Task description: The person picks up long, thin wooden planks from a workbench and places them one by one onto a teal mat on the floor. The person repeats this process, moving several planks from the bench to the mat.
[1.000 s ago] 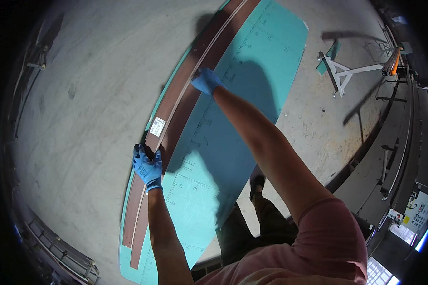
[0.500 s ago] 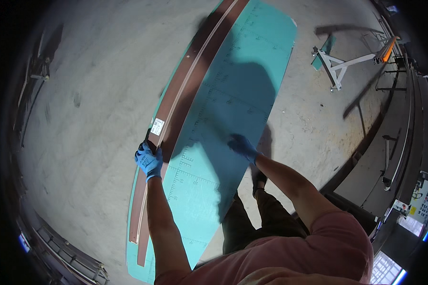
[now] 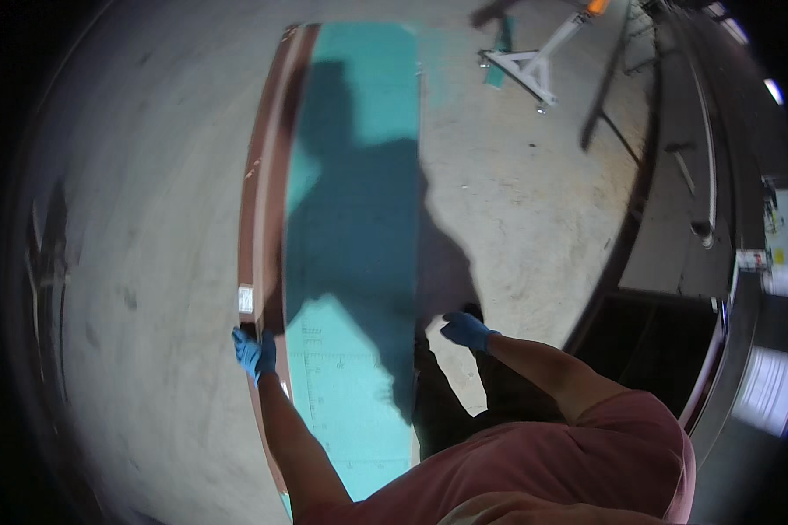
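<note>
A long brown board (image 3: 248, 227) with a lighter ridge running along it lies lengthwise on the left side of a turquoise cutting-mat-like tabletop (image 3: 341, 337). A white label (image 3: 246, 299) is stuck on the board. Just below that label, my left hand (image 3: 255, 354) in a blue glove is closed over the board's edge. Something dark shows beside its fingers, too unclear to name. My right hand (image 3: 468, 332), gloved in blue too, hovers past the tabletop's right edge, above my legs. Its fingers look loosely apart and hold nothing I can see.
A white metal stand (image 3: 525, 70) with an orange tip is on the grey concrete floor (image 3: 517, 210) at the far right. A dark bench or rack (image 3: 665, 350) lies along the right side. My shadow falls across the tabletop.
My view has turned, so the tabletop now runs nearly straight ahead. My right hand has moved off the tabletop to the right. My left hand stays at the board beside the label.
</note>
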The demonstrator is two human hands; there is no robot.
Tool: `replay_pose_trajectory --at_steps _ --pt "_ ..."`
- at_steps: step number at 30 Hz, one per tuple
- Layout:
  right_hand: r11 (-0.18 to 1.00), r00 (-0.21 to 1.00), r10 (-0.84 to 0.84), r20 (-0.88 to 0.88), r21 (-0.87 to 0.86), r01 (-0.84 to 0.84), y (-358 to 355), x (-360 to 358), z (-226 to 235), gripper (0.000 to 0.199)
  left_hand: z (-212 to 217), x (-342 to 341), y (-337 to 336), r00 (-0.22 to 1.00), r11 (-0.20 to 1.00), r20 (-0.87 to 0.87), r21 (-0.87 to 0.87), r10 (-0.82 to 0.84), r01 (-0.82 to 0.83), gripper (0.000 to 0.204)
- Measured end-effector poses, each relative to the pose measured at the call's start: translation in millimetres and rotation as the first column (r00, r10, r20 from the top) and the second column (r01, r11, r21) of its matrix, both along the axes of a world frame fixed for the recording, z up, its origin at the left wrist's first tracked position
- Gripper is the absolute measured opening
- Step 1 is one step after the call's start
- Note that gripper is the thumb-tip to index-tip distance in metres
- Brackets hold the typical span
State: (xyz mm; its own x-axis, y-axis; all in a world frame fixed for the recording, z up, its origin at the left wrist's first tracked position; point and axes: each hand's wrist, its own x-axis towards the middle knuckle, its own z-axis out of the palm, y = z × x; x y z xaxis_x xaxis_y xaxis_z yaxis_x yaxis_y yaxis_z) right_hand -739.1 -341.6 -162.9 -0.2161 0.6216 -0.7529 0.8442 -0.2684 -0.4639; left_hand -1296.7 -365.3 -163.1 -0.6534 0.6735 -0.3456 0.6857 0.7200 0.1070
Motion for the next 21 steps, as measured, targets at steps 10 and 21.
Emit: replay_pose_trajectory --at_steps 10,21 --pt "0.994 0.994 -0.105 0.02 0.019 0.104 -26.5 32.4 41.8 0.058 34.2 19.1 6.1 0.993 0.987 -0.015 -0.108 -0.117 0.115 0.1" --pt "0.835 0.83 -0.546 0.112 -0.005 0.55 -74.4 236.9 129.7 0.051 9.1 277.1 -25.6 0.495 0.91 0.819 0.077 -0.29 0.407 0.026"
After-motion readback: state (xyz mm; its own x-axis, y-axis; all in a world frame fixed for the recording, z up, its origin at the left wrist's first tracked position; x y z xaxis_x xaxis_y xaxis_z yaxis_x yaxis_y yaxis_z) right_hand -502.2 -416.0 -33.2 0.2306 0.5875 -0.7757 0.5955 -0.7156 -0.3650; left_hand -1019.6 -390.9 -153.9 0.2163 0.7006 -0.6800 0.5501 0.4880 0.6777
